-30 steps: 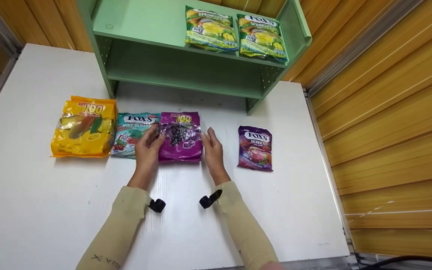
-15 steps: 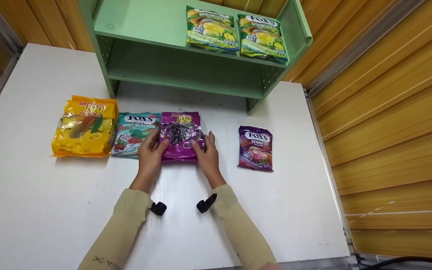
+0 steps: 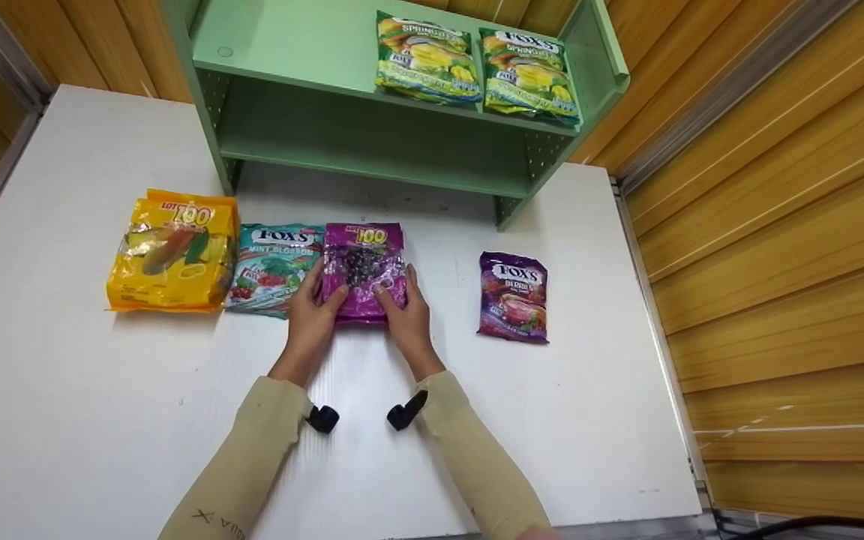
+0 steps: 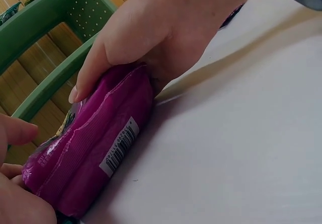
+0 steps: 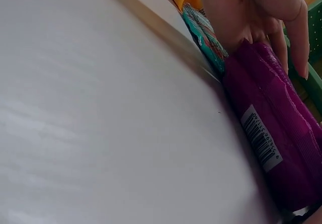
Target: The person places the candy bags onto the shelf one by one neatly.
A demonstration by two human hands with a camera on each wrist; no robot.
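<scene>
A purple LOT 100 candy bag (image 3: 363, 259) lies face up on the white table, between both hands. My left hand (image 3: 312, 311) grips its left side, thumb on the front and fingers along the edge. On the opposite side my right hand (image 3: 408, 315) holds it the same way, thumb over the lower front. The wrist views show the bag's barcoded bottom end (image 4: 119, 146) close over the tabletop. Tucked against its left edge is a teal FOX'S Mint Blossom bag (image 3: 274, 262), partly covered by the left hand.
A yellow LOT 100 mango bag (image 3: 173, 255) stands at the far left, a purple FOX'S Berries bag (image 3: 513, 300) to the right. Behind is a green shelf (image 3: 289, 60) with two Spring Tea bags (image 3: 428, 60) on top. A wooden wall (image 3: 777, 300) borders the right side.
Both hands have closed in from beside the purple LOT 100 candy bag to grip its sides, with the thumbs now over its front. The other bags stay where they were.
</scene>
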